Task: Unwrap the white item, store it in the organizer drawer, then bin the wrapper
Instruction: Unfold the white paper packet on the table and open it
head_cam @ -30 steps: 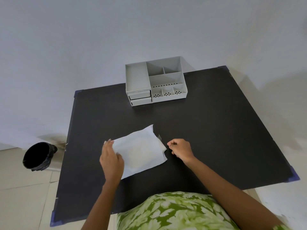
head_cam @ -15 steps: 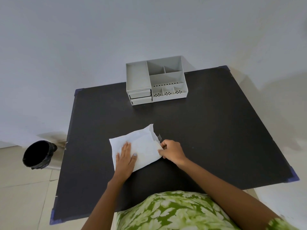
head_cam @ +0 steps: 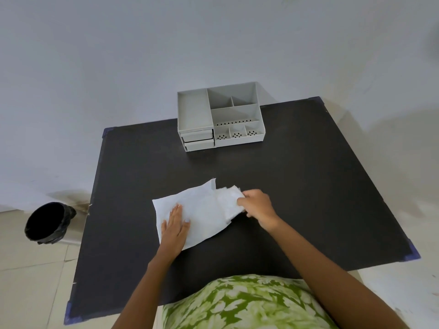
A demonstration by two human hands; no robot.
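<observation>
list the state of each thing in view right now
white paper wrapper: flat on the black table, right edge lifted
left hand: open, pressing the wrapper
right hand: pinching the wrapper's right edge
grey plastic organizer: compartments empty, drawers slightly out
black-lined bin: open, on the floor

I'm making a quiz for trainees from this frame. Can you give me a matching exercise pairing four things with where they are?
Things:
1. left hand
2. right hand
3. organizer
4. bin

Places:
A. on the floor, left of the table
B. pinching the wrapper's right edge
C. at the table's far edge
D. flat on the wrapper

Pairs: 1-D, 2-B, 3-C, 4-A
</observation>
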